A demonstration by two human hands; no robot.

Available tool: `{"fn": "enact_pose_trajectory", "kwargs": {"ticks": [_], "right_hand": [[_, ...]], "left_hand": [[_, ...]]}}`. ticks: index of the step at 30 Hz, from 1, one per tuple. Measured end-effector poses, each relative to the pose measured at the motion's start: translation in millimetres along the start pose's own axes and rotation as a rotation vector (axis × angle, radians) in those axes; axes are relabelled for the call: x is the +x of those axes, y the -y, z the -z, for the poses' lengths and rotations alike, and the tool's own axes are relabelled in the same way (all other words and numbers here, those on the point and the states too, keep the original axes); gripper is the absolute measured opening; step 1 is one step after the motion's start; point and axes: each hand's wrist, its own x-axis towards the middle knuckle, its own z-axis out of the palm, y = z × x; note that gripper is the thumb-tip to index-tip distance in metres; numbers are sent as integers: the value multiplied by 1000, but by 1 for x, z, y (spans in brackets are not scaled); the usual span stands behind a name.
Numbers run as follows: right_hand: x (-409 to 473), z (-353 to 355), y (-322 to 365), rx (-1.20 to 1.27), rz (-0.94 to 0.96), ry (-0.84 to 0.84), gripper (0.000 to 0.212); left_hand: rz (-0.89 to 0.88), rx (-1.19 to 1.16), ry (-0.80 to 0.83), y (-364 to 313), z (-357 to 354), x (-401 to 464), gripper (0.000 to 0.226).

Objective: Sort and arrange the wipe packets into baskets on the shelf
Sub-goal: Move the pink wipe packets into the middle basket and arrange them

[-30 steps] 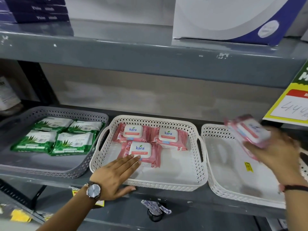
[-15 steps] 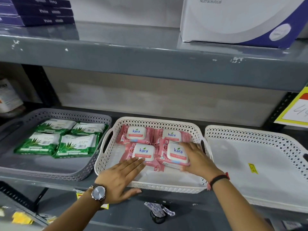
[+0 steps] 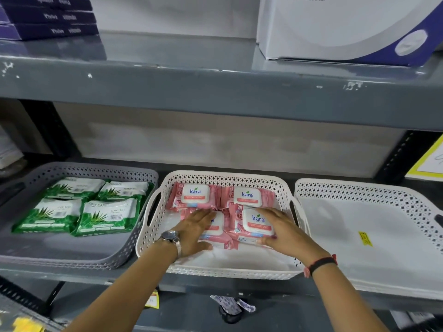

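Several pink wipe packets lie in the middle white basket (image 3: 225,274), two at the back (image 3: 195,195) and two in front. My left hand (image 3: 194,232) lies flat on the front-left pink packet (image 3: 217,227), fingers together, not gripping. My right hand (image 3: 280,232) clasps the right side of the front-right pink packet (image 3: 257,220), fingers over its top edge and thumb under its lower edge. That packet overlaps another pink one beneath it. Several green wipe packets (image 3: 107,216) fill the back of the grey basket (image 3: 72,257) on the left.
A second white basket (image 3: 359,188) at the right holds only a yellow sticker (image 3: 365,238). The upper shelf edge (image 3: 215,92) hangs overhead, carrying a white box (image 3: 335,27) and purple boxes (image 3: 48,17). A yellow sign (image 3: 431,161) hangs far right.
My right hand carried a pink packet from over the right basket into the middle basket and set it front right. My left hand slid from the basket's front onto the front-left packet.
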Motion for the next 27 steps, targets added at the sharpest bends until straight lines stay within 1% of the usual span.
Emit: {"fn": "enact_pose_trajectory", "kwargs": {"ticks": [1,3,5,7,11,14,19,27], "right_hand": [[0,-2,0,5,-4,0,66],[0,-6,0,17,-10,-13,62],[1,-8,0,18,-17,-20,61],[1,-9,0,1,-14,-12,61],[2,-14,5,-54,-3,21,61],[3,-17,10,-55,-1,13,61],[4,-24,17,-85,13,-14,60],[1,-27,18,-126,15,-25,60]], "left_hand": [[7,-3,5,0,-3,3,79],[19,-10,-38,1,-5,5,73],[11,-5,-78,3,-5,4,67],[17,14,-80,7,-4,1,65],[63,49,-111,26,-1,-10,65],[73,42,-112,35,0,-14,66],[84,-31,-167,30,-5,-14,65],[58,-15,-155,28,0,-15,66]]}}
